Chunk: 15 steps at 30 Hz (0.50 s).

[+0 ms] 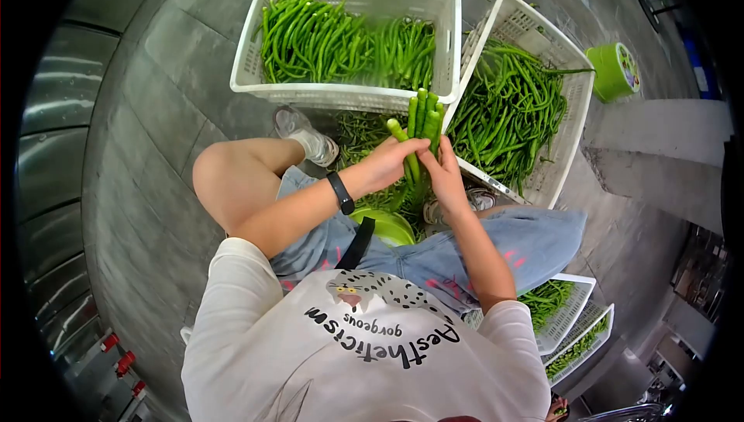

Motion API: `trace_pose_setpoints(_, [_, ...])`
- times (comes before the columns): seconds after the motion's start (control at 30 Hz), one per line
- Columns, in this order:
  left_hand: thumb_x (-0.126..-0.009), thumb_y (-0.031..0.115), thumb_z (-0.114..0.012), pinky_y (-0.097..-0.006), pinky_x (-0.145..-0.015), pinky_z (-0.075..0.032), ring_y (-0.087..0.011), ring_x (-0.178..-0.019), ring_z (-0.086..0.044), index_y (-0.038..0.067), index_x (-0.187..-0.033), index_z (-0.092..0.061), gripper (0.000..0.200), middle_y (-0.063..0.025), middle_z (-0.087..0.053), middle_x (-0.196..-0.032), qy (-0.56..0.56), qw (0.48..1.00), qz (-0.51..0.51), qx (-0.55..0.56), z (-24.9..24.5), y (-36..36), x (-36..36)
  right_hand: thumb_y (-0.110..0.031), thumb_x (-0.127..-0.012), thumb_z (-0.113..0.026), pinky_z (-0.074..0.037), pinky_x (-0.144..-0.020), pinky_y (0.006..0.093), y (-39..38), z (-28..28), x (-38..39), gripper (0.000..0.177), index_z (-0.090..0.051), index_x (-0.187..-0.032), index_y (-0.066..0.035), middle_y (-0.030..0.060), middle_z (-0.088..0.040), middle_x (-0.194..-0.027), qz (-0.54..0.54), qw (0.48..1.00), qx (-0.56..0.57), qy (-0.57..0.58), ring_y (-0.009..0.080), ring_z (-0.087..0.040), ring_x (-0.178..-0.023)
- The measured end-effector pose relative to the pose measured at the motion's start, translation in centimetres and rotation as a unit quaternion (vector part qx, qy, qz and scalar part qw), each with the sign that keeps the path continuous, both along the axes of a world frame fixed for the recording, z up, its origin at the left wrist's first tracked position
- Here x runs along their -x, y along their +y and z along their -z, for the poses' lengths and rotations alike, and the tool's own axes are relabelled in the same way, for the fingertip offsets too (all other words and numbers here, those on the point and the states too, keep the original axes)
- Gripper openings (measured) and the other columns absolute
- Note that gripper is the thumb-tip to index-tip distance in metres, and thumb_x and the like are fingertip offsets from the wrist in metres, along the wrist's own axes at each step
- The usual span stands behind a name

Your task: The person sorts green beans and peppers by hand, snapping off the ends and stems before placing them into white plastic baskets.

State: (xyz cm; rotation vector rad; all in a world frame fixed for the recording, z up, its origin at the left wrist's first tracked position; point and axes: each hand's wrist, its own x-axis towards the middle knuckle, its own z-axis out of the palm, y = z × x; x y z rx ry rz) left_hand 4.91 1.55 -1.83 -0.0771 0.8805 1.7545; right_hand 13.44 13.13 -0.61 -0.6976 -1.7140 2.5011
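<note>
In front of my knees, my left hand point(394, 163), with a black band at the wrist, is closed around a small bunch of long green peppers point(422, 112). My right hand point(445, 175) grips the same bunch from the other side, its fingers against the peppers. The stem ends point away from me, toward the crates. Beyond the hands, a white plastic crate point(349, 95) holds peppers lined up in rows. To the right, a tilted white crate point(570, 151) contains a loose, tangled heap of green peppers point(508, 104).
Between my legs is a light green plastic stool or basin point(394, 227). Trimmings and thin green pieces point(360, 134) litter the floor below the crates. A green tub point(612, 72) stands at right. Smaller white baskets point(570, 317) of green peppers sit behind my right side.
</note>
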Motion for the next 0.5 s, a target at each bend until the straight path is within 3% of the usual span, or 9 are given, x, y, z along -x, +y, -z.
trace_pose_setpoints(0.07, [-0.091,0.018,-0.056,-0.0311,-0.088,-0.045,-0.0146,-0.102,-0.057,0.003,-0.123,-0.053,0.035,-0.0054,-0.058,-0.115,-0.026,0.999,0.028,-0.036,-0.3,0.0,0.9,-0.013,-0.092,-0.056,-0.042,-0.089,0.0246,0.3,0.2,0.3,0.036,-0.045,-0.125,-0.003,0.0052,-0.056,-0.115,0.014,0.999,0.043,0.011,0.0125,-0.053,-0.104])
trace_pose_setpoints(0.17, [-0.091,0.019,-0.056,-0.0308,-0.087,-0.046,-0.0148,-0.102,-0.057,0.003,-0.123,-0.052,0.036,-0.0057,-0.058,-0.115,0.019,0.997,0.066,-0.021,-1.4,0.0,1.7,-0.009,-0.090,-0.058,-0.042,-0.089,0.0251,0.6,-0.2,0.6,0.037,-0.046,-0.124,-0.002,0.0053,-0.056,-0.114,-0.010,0.999,0.023,0.021,0.0123,-0.053,-0.103])
trace_pose_setpoints(0.2, [-0.093,0.025,-0.055,-0.0302,-0.090,-0.044,-0.0142,-0.105,-0.055,0.005,-0.127,-0.049,0.040,-0.0051,-0.057,-0.118,0.063,0.994,0.087,-0.031,-1.7,0.0,1.8,-0.004,-0.089,-0.056,-0.043,-0.087,0.0254,0.8,-0.6,0.7,0.034,-0.047,-0.121,-0.002,0.0028,-0.057,-0.110,-0.019,0.999,0.040,0.004,0.0111,-0.054,-0.100])
trace_pose_setpoints(0.23, [-0.094,0.028,-0.054,-0.0299,-0.091,-0.043,-0.0139,-0.106,-0.054,0.006,-0.129,-0.048,0.042,-0.0049,-0.056,-0.118,0.091,0.991,0.098,-0.020,-2.1,-0.1,1.8,-0.002,-0.084,-0.057,-0.044,-0.086,0.0258,1.1,0.3,0.5,0.036,-0.049,-0.120,0.001,0.0066,-0.058,-0.110,-0.013,0.998,0.058,-0.010,0.0130,-0.055,-0.099])
trace_pose_setpoints(0.33, [-0.095,0.039,-0.050,-0.0287,-0.095,-0.037,-0.0128,-0.112,-0.047,0.009,-0.135,-0.042,0.049,-0.0042,-0.053,-0.122,0.183,0.972,0.145,-0.004,-2.9,-0.3,2.3,-0.004,-0.083,-0.057,-0.047,-0.079,0.0273,1.5,0.8,0.3,0.034,-0.050,-0.116,0.001,0.0073,-0.060,-0.101,-0.042,0.992,0.110,-0.041,0.0148,-0.058,-0.089])
trace_pose_setpoints(0.43, [-0.095,0.041,-0.050,-0.0275,-0.087,-0.043,-0.0114,-0.105,-0.051,0.008,-0.133,-0.042,0.051,-0.0030,-0.055,-0.119,0.220,0.957,0.186,-0.017,-2.5,-0.7,3.5,-0.004,-0.083,-0.058,-0.049,-0.077,0.0290,1.6,-0.6,0.3,0.037,-0.047,-0.118,0.001,0.0090,-0.060,-0.099,-0.119,0.982,0.133,-0.056,0.0174,-0.059,-0.087])
trace_pose_setpoints(0.5, [-0.093,0.042,-0.052,-0.0256,-0.071,-0.047,-0.0109,-0.084,-0.056,0.005,-0.124,-0.048,0.048,-0.0051,-0.059,-0.104,0.246,0.941,0.234,0.000,-1.7,-1.0,3.6,-0.007,-0.082,-0.064,-0.051,-0.070,0.0318,0.8,-1.7,0.7,0.044,-0.043,-0.120,0.000,0.0101,-0.060,-0.093,-0.159,0.981,0.113,-0.015,0.0188,-0.060,-0.080])
